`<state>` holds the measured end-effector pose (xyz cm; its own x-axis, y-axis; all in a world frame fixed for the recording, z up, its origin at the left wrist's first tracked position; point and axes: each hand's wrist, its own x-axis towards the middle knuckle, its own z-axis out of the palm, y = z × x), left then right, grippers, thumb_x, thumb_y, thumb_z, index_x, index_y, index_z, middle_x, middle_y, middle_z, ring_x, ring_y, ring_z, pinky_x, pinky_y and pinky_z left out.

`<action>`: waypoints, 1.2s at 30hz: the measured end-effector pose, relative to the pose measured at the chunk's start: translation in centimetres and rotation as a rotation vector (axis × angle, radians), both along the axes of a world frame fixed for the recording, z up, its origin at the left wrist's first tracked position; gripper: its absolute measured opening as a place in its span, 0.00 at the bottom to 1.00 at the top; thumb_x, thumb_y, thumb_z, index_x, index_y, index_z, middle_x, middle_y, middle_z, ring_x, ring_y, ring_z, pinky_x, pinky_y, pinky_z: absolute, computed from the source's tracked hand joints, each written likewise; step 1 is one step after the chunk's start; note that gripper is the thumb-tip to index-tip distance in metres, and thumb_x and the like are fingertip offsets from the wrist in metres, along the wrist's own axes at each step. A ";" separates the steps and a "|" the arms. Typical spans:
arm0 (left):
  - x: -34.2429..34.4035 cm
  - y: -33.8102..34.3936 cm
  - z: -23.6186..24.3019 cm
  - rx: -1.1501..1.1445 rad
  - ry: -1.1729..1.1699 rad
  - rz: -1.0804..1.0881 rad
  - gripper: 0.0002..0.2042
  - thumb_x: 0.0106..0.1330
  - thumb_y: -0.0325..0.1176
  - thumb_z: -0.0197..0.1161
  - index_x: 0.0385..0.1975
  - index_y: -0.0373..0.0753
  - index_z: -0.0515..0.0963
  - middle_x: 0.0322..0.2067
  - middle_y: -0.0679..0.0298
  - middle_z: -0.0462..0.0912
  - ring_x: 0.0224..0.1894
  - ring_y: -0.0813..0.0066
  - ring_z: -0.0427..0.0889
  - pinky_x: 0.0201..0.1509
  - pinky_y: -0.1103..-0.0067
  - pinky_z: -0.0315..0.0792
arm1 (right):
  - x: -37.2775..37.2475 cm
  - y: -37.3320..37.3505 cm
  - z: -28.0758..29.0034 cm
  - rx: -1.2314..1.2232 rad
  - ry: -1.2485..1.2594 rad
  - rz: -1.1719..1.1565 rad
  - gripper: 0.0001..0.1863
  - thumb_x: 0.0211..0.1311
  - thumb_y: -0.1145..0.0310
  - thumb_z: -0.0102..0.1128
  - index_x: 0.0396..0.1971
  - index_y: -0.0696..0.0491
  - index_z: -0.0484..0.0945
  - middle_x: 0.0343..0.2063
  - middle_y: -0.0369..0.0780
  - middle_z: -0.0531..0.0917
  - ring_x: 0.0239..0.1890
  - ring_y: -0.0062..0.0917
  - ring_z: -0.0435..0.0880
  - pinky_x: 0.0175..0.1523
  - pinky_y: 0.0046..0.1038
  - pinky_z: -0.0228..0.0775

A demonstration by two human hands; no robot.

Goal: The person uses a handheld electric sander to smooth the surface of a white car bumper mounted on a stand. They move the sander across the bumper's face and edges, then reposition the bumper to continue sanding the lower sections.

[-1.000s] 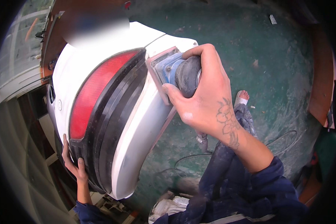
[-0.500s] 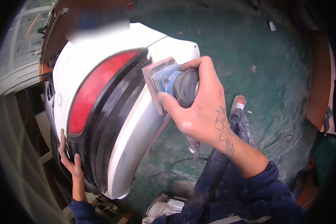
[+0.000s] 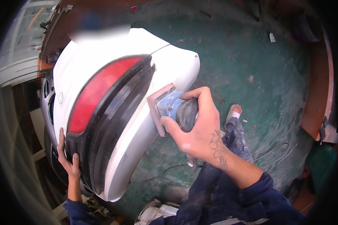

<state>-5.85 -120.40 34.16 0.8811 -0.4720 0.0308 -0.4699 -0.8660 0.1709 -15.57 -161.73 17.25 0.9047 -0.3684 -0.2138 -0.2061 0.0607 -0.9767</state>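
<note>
In the head view, a large curved white vehicle body panel (image 3: 118, 163) fills the left and middle of the scene, with a long red ribbed lens (image 3: 99, 95) and a broad glossy black plastic trim (image 3: 105, 122) set side by side along it. The right hand (image 3: 201, 131) is wrapped around a dusty blue-and-black power sander (image 3: 172, 105), its thumb on the near side and its bent forefinger on the far side. The sander sits to the right of the black trim, its flat square pad (image 3: 156, 114) facing the panel's white and greyish band; whether the whole pad touches cannot be told. Near left, the left hand (image 3: 69, 159) is spread at the panel's edge, fingers along the outer side and thumb over the black trim. To the right, a thin dark hose (image 3: 279, 150) lies on the dusty green floor (image 3: 233, 63), beyond a white-sandalled foot (image 3: 234, 111).
</note>
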 end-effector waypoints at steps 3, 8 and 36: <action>-0.2 0.0 0.2 0.000 0.002 0.000 0.41 0.74 0.55 0.59 0.75 0.24 0.64 0.75 0.37 0.67 0.79 0.45 0.65 0.83 0.58 0.54 | -2.6 2.0 0.5 0.005 -0.032 0.042 0.32 0.53 0.68 0.82 0.52 0.59 0.69 0.44 0.49 0.79 0.48 0.36 0.84 0.54 0.38 0.76; -0.2 0.0 0.0 0.007 -0.001 0.006 0.42 0.74 0.55 0.59 0.75 0.23 0.64 0.75 0.37 0.67 0.79 0.45 0.65 0.83 0.58 0.54 | 1.6 -1.0 -0.3 -0.051 0.021 -0.041 0.31 0.55 0.65 0.79 0.51 0.59 0.69 0.47 0.53 0.79 0.48 0.49 0.87 0.52 0.45 0.80; -0.2 0.5 -0.2 0.003 -0.002 -0.003 0.42 0.75 0.55 0.58 0.75 0.23 0.63 0.75 0.36 0.66 0.79 0.44 0.66 0.82 0.58 0.55 | 0.3 -0.4 3.0 -0.227 -0.165 0.260 0.33 0.49 0.68 0.84 0.51 0.59 0.72 0.44 0.49 0.76 0.41 0.43 0.86 0.40 0.36 0.81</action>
